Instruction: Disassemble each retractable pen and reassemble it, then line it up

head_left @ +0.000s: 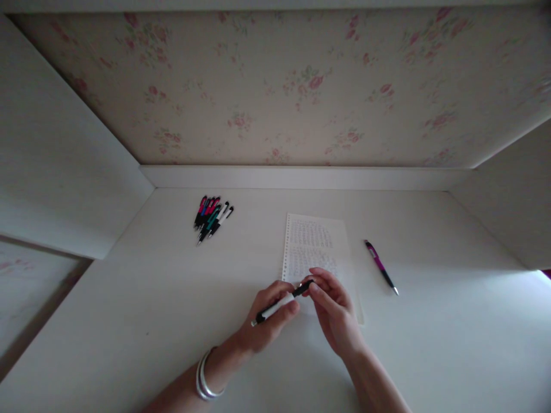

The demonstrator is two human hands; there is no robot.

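Note:
A white-and-black pen (278,307) lies slantwise across my left hand (267,330), which grips its white barrel between thumb and fingers. My right hand (336,312) pinches the black far end of the same pen with thumb and fingertips; the very tip there is partly hidden. Both hands are over the lower part of a sheet of paper (316,238) with handwriting and punched holes along its left edge. To the right of the sheet lies a purple-and-black pen (379,265), its silver tip pointing toward the lower right.
A pile of several pens (210,218) in pink, blue, green and white with black parts sits at the back left of the white desk (172,298). White side panels (64,132) and a flowered back wall (267,86) enclose the desk.

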